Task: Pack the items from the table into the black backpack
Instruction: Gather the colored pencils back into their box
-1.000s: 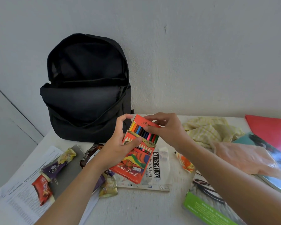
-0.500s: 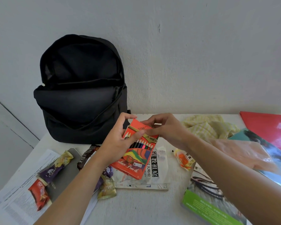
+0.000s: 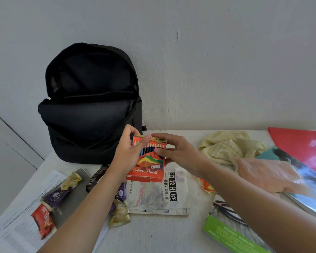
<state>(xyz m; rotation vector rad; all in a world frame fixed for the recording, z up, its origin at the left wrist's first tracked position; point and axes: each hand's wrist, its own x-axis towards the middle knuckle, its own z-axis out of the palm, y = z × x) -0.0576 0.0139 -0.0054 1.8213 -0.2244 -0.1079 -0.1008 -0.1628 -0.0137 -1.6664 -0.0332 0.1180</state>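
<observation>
Curled left hand [image 3: 127, 154], curled right hand [image 3: 179, 153]

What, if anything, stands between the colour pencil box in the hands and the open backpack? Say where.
Nothing visible. The left hand and right hand hold the colour pencil box just before the black backpack, whose top gapes unzipped; only air lies between.

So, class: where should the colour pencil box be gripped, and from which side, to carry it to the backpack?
Grip the colour pencil box across its two long edges near the flap end, coming from its left as the left hand does. It is flat and slim, so one hand spans it; that probably keeps the flap closed.
</observation>
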